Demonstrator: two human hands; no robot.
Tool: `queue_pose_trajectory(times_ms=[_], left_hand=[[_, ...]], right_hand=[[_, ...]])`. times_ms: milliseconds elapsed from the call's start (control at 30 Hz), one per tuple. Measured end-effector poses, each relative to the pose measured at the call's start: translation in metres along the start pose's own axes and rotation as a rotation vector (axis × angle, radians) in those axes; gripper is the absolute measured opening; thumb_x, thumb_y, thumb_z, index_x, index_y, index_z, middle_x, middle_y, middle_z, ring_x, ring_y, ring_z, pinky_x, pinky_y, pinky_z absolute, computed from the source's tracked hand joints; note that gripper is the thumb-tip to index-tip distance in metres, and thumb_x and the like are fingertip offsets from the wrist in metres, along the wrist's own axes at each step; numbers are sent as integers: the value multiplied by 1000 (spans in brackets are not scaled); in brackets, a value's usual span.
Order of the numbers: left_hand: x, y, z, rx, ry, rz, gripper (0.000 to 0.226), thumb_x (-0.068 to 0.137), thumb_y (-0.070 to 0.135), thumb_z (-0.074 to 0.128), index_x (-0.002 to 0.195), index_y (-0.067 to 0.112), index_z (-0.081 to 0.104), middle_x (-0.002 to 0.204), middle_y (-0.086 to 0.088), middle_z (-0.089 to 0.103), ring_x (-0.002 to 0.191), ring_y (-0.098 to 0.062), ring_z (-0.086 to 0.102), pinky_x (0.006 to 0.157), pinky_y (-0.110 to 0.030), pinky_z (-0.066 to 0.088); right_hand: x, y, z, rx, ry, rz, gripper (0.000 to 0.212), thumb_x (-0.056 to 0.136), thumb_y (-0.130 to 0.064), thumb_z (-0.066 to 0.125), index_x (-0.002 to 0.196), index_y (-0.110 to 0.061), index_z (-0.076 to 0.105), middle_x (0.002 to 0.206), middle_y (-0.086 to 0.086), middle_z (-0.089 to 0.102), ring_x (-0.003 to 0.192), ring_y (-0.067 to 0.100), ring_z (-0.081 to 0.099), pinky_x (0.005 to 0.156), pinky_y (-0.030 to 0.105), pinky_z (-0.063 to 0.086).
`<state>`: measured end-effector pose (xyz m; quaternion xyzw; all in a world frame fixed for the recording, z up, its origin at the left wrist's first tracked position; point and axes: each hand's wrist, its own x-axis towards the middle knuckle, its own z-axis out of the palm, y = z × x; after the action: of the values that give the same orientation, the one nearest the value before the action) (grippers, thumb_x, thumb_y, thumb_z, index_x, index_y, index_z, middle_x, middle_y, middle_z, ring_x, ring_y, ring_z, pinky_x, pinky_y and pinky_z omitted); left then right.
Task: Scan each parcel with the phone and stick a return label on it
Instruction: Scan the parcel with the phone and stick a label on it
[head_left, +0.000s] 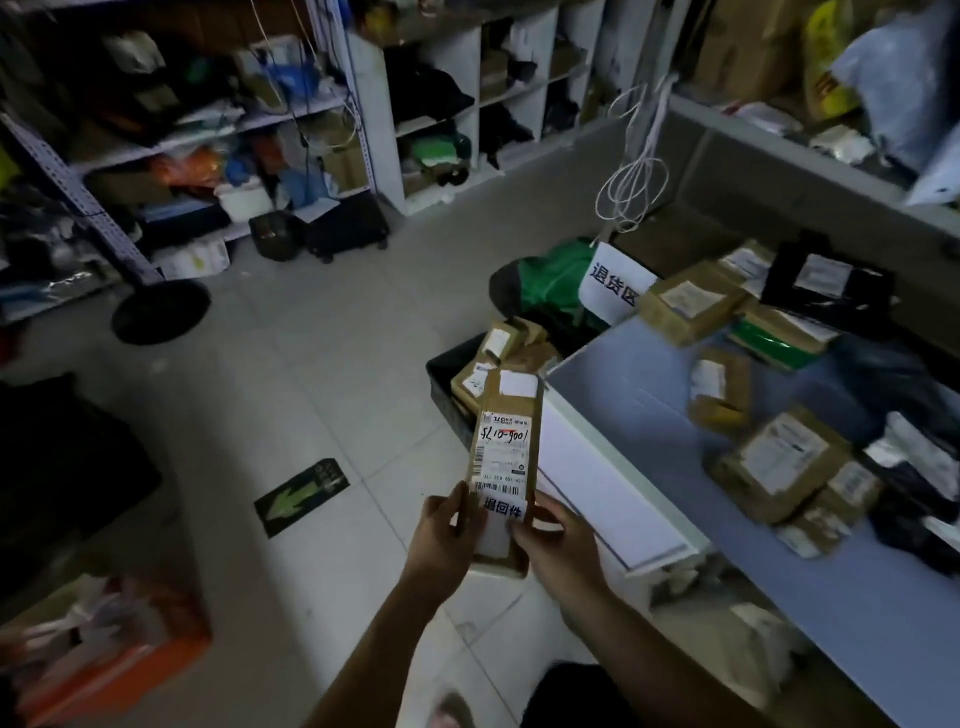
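Both hands close together, left hand (441, 540) and right hand (558, 545) each curled round the near end of one long brown parcel (511, 397), fingers wrapped behind it, thumbs on its face. Held lengthwise, pointing away from the body, just off the near left side of the blue table (623, 384) and above the tiled floor. Stuck across its near end, between the two thumbs, a white return label (503, 512) with three bold characters. Just beyond that, a printed shipping label (503, 457) with a barcode and some handwriting.

Past the far end of the parcel, against the table's left side, a black crate (447, 374) with more brown packets (498, 343) inside. Across the table's far and right parts, a loose heap of brown boxes (779, 462) and dark bags. At the table's far left corner, a white paper sign (615, 283) beside a green bag (550, 280). Well left of the table, a green arrow sticker (301, 496) on the floor. Far beyond, cluttered shelves (208, 130).
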<state>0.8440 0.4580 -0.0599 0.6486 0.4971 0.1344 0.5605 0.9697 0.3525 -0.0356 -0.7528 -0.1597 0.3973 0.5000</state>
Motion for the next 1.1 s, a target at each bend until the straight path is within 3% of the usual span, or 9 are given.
queue_pose_trajectory(times_ms=[167,333,467,567,700,800,900,1000,1100], left_hand=[[111,-6,-44,79,-58,-10,39,100,43,55,136,28,57,114,-2,51,101,-19,64,84,-38,61],[242,-1,-66,205,-131,-14,33,103,43,50,134,34,54,109,0,51,96,-15,64,79,-33,61],[349,9,-74,347,-208,-3,35,103,40,50,136,30,52,105,-1,50,87,-10,63,67,-15,52],[424,20,-71,387,-282,11,41,102,37,53,142,28,49,114,-2,53,97,-17,64,84,-33,57],[526,28,-56,350,-415,-93,47,101,32,58,145,24,48,145,-4,46,130,-26,50,104,-37,47],[606,25,-40,317,-570,-78,49,97,25,65,143,17,51,140,-10,56,121,-25,61,97,-45,56],[682,11,-26,388,-685,-10,50,96,31,67,142,22,50,129,0,62,113,-17,65,88,-35,60],[754,-9,-5,410,-813,73,50,95,27,68,142,26,49,127,9,64,114,-8,64,88,-28,59],[808,-38,24,394,-860,77,51,96,22,68,143,24,49,127,11,67,114,0,63,85,-13,53]], right_hand=[[95,-24,64,87,3,148,42,88,-16,77,127,-23,67,116,0,73,98,19,74,84,43,62],[217,-34,113,110,44,232,47,85,-22,81,128,-23,65,118,3,72,97,21,74,77,45,63],[305,-48,139,137,102,313,45,81,-30,83,123,-30,66,105,-9,76,80,11,76,71,47,64],[371,-60,149,183,167,359,36,81,-24,84,110,-34,65,80,-20,75,70,7,75,65,47,64],[456,-70,159,220,261,429,35,83,-19,82,114,-24,67,100,-9,74,79,16,76,68,48,63],[522,-66,166,232,333,466,35,84,-18,79,114,-31,68,101,-11,75,90,18,75,78,45,63],[591,-52,178,258,416,503,42,84,-17,80,123,-27,67,107,-5,75,95,19,74,81,45,63],[657,-23,192,268,440,525,50,85,-15,80,131,-24,63,110,-3,75,94,18,75,75,45,64],[712,15,204,238,525,552,57,81,-17,83,133,-26,62,108,-8,74,91,10,73,70,34,64]])
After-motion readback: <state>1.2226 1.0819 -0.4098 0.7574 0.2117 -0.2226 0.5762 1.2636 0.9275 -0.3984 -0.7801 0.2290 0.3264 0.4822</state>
